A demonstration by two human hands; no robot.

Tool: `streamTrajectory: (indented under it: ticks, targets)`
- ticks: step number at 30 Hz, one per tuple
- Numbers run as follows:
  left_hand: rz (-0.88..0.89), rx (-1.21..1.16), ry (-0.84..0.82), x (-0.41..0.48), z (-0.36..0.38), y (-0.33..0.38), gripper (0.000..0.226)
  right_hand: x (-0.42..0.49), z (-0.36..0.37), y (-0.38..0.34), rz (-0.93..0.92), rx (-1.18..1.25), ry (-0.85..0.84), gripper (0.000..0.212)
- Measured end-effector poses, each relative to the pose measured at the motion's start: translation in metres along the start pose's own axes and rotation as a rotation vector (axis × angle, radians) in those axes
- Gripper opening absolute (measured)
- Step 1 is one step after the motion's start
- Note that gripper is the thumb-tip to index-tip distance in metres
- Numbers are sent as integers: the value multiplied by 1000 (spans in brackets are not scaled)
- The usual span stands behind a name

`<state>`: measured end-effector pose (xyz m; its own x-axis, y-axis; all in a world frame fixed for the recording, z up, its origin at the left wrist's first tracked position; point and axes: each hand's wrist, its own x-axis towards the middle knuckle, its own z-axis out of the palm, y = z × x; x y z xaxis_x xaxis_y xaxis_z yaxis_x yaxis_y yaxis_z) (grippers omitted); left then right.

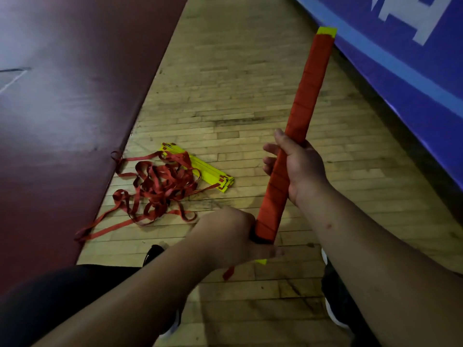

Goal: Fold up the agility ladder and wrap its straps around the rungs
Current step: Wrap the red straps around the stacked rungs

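- We hold the wrapped bundle (308, 96), bound all over in red strap with a yellow tip showing. It slants from 6 o'clock up towards 1 o'clock above the wooden floor (238, 83).
- Our right hand (298, 169) grips its middle, fingers curled round it.
- Our left hand (225, 236) is closed round its lower end, and a strap end (228, 272) hangs just below.
- At 9 o'clock from our hands, stacked yellow rungs (213, 171) lie on the floor, touching a red tangle of straps (160, 186).
- A maroon mat (62, 96) lies at 10 o'clock and a blue pad (413, 83) at 2 o'clock.
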<state>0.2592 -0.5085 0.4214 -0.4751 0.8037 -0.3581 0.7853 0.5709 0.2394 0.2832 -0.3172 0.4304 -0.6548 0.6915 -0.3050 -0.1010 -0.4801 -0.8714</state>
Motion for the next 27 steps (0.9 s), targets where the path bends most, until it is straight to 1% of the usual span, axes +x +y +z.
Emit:
streamTrajectory:
  ticks: [1, 3, 7, 9, 11, 13, 15, 16, 18, 20, 23, 27]
  targets:
    - [-3, 67, 28, 0, 4, 4, 70, 0, 0, 1, -6, 0, 9, 34]
    - [-2, 106, 74, 1, 10, 9, 66, 0, 0, 3, -12, 0, 24, 32]
    - [-1, -14, 97, 5, 16, 6, 58, 1, 0, 2, 44, 36, -23, 30]
    - [17, -167, 53, 6, 13, 1, 57, 0, -1, -1, 103, 114, -99, 23]
    - [54, -409, -44, 6, 7, -6, 47, -1, -2, -4, 163, 234, -196, 21]
    - [141, -622, -146, 3, -1, -9, 33, -5, -3, -7, 207, 363, -280, 35]
    - [244, -804, -219, -3, -8, -7, 30, -9, -7, -11, 246, 477, -359, 52]
    - [278, -898, -248, -6, -11, -6, 33, -10, -9, -13, 267, 523, -409, 55]
    - [310, -1053, -319, -8, -13, -5, 48, -13, -13, -16, 310, 568, -517, 56]
    - [364, -1112, -364, -10, -14, -4, 48, -14, -13, -18, 338, 573, -570, 51]
    - [385, -1064, -350, -10, -13, -3, 57, -13, -10, -19, 342, 601, -583, 42]
    - [377, -1036, -326, -8, -8, -4, 65, -8, -13, -19, 320, 614, -535, 36]
